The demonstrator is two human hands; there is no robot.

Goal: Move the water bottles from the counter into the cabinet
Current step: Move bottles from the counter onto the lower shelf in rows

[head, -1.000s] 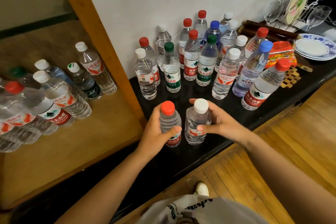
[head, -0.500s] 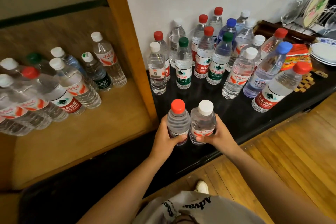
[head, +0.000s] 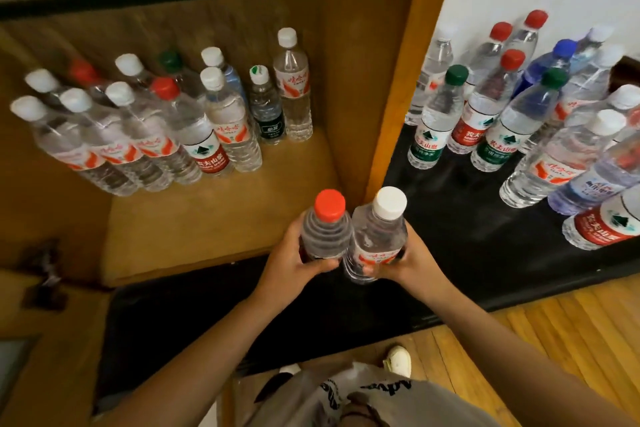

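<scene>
My left hand (head: 294, 262) grips a red-capped water bottle (head: 325, 229). Pressed against it on the right is a white-capped water bottle (head: 381, 236), held by my right hand (head: 410, 262). Both bottles are upright and lifted above the black counter (head: 450, 218), just in front of the cabinet's wooden side post (head: 401, 80). Inside the cabinet, on its wooden shelf (head: 207, 218), several bottles (head: 207, 121) stand in a cluster at the back left. Several more bottles (head: 519, 121) stand on the counter against the white wall at the right.
The front right part of the cabinet shelf is bare wood. A dark cabinet hinge (head: 45, 274) sits at the left. The wooden floor (head: 554, 340) and my white shoe (head: 398, 359) lie below the counter edge.
Both hands closed on the two bottles, brought them together and carried them left toward the cabinet opening. The view has swung left, showing more of the cabinet.
</scene>
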